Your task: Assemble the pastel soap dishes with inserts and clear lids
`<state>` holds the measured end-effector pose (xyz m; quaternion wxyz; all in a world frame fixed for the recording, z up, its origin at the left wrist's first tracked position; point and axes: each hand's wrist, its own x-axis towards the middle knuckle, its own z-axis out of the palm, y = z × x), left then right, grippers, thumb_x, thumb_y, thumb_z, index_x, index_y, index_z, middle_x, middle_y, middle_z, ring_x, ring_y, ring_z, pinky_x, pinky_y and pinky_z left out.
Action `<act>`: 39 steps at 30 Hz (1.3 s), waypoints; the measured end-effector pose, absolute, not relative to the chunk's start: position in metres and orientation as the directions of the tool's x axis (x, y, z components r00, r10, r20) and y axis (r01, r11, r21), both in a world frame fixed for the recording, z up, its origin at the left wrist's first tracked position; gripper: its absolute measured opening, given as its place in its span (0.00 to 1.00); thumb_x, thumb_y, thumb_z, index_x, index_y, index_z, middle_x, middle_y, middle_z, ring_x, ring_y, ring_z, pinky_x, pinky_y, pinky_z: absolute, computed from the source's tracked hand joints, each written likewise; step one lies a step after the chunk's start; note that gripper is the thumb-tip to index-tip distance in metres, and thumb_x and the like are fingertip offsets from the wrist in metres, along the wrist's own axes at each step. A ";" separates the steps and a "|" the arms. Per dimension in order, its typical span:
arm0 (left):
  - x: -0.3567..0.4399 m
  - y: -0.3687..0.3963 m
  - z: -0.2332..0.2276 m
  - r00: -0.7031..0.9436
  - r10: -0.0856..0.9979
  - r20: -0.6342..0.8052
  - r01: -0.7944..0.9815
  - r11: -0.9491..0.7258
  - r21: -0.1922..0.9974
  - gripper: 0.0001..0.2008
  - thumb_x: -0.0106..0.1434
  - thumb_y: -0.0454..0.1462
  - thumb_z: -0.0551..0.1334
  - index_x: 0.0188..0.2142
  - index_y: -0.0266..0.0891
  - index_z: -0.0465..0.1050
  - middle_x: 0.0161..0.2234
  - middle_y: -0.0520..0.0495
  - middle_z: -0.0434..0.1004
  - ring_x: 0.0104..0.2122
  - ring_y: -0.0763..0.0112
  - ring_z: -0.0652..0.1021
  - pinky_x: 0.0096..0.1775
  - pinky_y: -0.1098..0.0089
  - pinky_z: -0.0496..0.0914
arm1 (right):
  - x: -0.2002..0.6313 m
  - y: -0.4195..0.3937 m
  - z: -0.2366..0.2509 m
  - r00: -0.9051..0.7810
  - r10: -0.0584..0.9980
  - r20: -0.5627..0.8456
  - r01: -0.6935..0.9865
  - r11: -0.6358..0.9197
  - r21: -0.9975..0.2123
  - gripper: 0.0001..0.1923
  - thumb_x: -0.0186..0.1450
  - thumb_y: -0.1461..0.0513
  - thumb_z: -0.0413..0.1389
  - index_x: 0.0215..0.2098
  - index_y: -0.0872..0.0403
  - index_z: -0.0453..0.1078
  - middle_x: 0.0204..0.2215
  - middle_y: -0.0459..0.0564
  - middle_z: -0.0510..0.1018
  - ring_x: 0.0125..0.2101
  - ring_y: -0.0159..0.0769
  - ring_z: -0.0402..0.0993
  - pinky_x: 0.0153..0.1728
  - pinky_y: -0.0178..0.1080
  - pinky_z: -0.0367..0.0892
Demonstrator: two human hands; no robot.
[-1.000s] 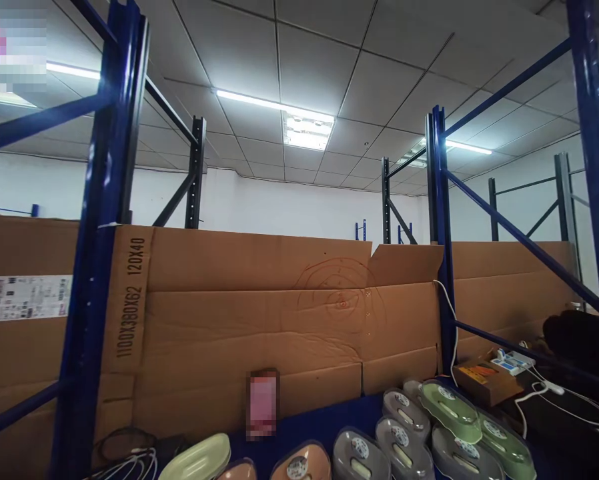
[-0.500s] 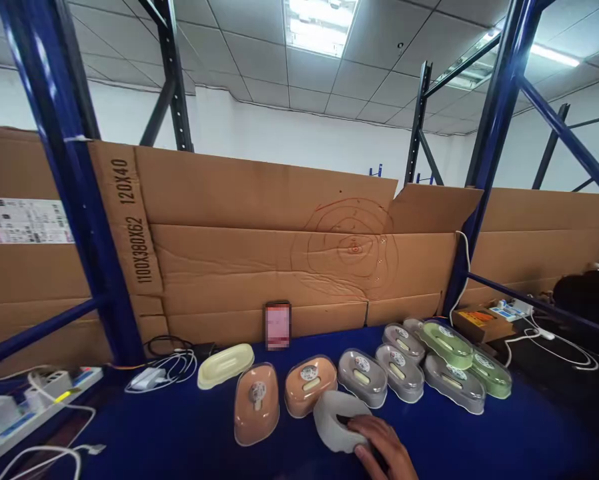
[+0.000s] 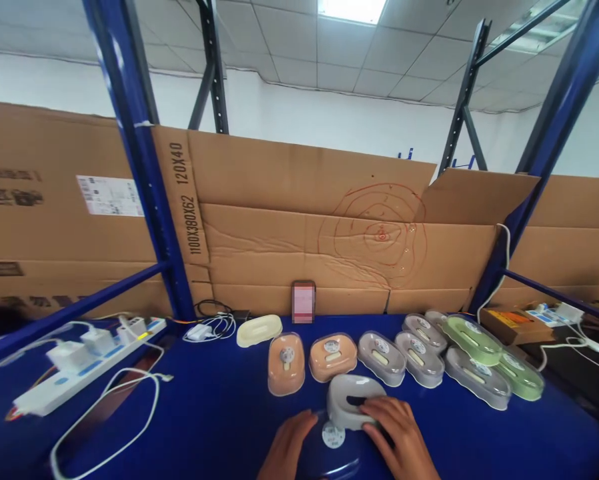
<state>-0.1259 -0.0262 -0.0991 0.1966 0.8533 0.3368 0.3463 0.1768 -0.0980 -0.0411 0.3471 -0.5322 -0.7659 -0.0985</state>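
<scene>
gray dish (image 3: 340, 403) in the right hand (image 3: 404, 437), gripped at the near right side between thumb and fingers, with only a narrow spread between them. dark oval opening in the dish, just left of the right fingertips; cannot tell what lies inside it. clear lid (image 3: 329, 461) between both hands, low and in front of the dish, touching the left hand (image 3: 287, 447) near the fingertips. round white label (image 3: 333, 435) on the lid, between left and right fingers. cannot tell how wide apart the left fingers are, partly hidden from view.

beyond the left fingertips, two orange cases (image 3: 286, 373) side by side under transparent covers, each with a round label and a pale oblong patch. farther beyond and to the left, a pale yellow oval dish (image 3: 259, 331). beyond the right fingers, a cluster of gray cases (image 3: 382, 360), likewise covered and labelled; to the right of these fingers, green cases (image 3: 472, 340), one resting on top of its neighbors. well left of the left fingers, a white power strip (image 3: 54, 393) with white plugs in its sockets.
</scene>
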 end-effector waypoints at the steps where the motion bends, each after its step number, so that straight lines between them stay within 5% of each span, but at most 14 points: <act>1: -0.126 -0.028 -0.095 0.555 0.713 0.428 0.449 -0.690 0.567 0.41 0.60 0.39 0.76 0.71 0.51 0.67 0.68 0.39 0.74 0.66 0.48 0.76 0.66 0.50 0.74 | 0.178 -0.095 -0.045 -0.176 0.750 0.638 0.896 0.391 -0.212 0.17 0.77 0.53 0.58 0.62 0.42 0.77 0.52 0.49 0.87 0.52 0.42 0.84 0.50 0.41 0.79; 7: -0.121 -0.056 -0.068 0.520 0.796 0.311 0.570 -0.594 0.567 0.32 0.70 0.41 0.69 0.71 0.54 0.67 0.73 0.43 0.64 0.70 0.50 0.71 0.67 0.48 0.73 | 0.181 -0.093 -0.054 -0.097 0.713 0.695 0.929 0.315 -0.193 0.18 0.79 0.55 0.52 0.64 0.41 0.74 0.61 0.50 0.81 0.59 0.46 0.79 0.54 0.50 0.76; 14: -0.158 0.009 -0.024 0.346 0.780 0.522 0.738 -0.570 0.363 0.19 0.80 0.40 0.52 0.65 0.44 0.70 0.66 0.38 0.73 0.67 0.58 0.74 0.68 0.51 0.70 | 0.142 -0.129 -0.046 -0.455 0.709 0.539 0.836 0.548 -0.016 0.29 0.76 0.53 0.58 0.74 0.40 0.64 0.69 0.45 0.73 0.65 0.42 0.73 0.62 0.45 0.71; 19: -0.194 0.117 0.008 0.305 0.856 0.417 0.848 -0.444 0.291 0.19 0.76 0.41 0.62 0.63 0.39 0.72 0.64 0.34 0.74 0.64 0.49 0.74 0.66 0.44 0.70 | 0.124 -0.138 -0.050 -0.452 0.726 0.518 0.844 0.536 -0.014 0.32 0.74 0.56 0.61 0.75 0.42 0.62 0.70 0.47 0.73 0.65 0.44 0.73 0.64 0.47 0.71; 22: -0.205 0.133 0.005 0.307 0.885 0.349 0.884 -0.401 0.241 0.19 0.74 0.45 0.67 0.59 0.38 0.75 0.58 0.39 0.77 0.54 0.56 0.80 0.55 0.50 0.78 | 0.127 -0.140 -0.049 -0.428 0.736 0.524 0.846 0.531 -0.054 0.32 0.74 0.58 0.60 0.75 0.42 0.62 0.70 0.47 0.72 0.65 0.45 0.73 0.63 0.49 0.73; 25: -0.223 0.108 -0.008 0.296 0.887 0.354 0.901 -0.382 0.203 0.11 0.75 0.40 0.61 0.51 0.39 0.78 0.50 0.40 0.82 0.49 0.56 0.81 0.54 0.54 0.77 | 0.131 -0.139 -0.051 -0.392 0.737 0.550 0.849 0.520 -0.091 0.30 0.75 0.58 0.58 0.74 0.43 0.63 0.69 0.48 0.73 0.65 0.45 0.74 0.62 0.49 0.74; 28: -0.251 0.061 -0.026 0.280 0.872 0.402 0.908 -0.376 0.184 0.17 0.74 0.38 0.55 0.55 0.40 0.78 0.50 0.38 0.83 0.49 0.51 0.81 0.54 0.50 0.76 | 0.130 -0.135 -0.054 -0.318 0.759 0.568 0.865 0.478 -0.154 0.29 0.76 0.57 0.58 0.74 0.44 0.64 0.68 0.50 0.75 0.65 0.47 0.74 0.62 0.50 0.74; 34: -0.288 -0.034 -0.050 0.335 0.789 0.516 0.840 -0.498 0.217 0.19 0.76 0.52 0.56 0.49 0.49 0.84 0.50 0.44 0.84 0.50 0.54 0.83 0.52 0.56 0.79 | 0.134 -0.122 -0.043 -0.185 0.841 0.509 0.893 0.360 -0.270 0.22 0.77 0.58 0.56 0.68 0.43 0.71 0.59 0.54 0.80 0.57 0.47 0.78 0.56 0.51 0.75; 39: -0.243 -0.076 -0.049 0.426 0.726 0.539 0.734 -0.626 0.263 0.13 0.75 0.49 0.62 0.46 0.51 0.84 0.49 0.45 0.83 0.49 0.57 0.82 0.49 0.60 0.81 | 0.166 -0.106 -0.039 -0.205 0.818 0.537 0.915 0.355 -0.191 0.28 0.78 0.53 0.55 0.74 0.41 0.62 0.71 0.57 0.68 0.68 0.52 0.67 0.64 0.57 0.66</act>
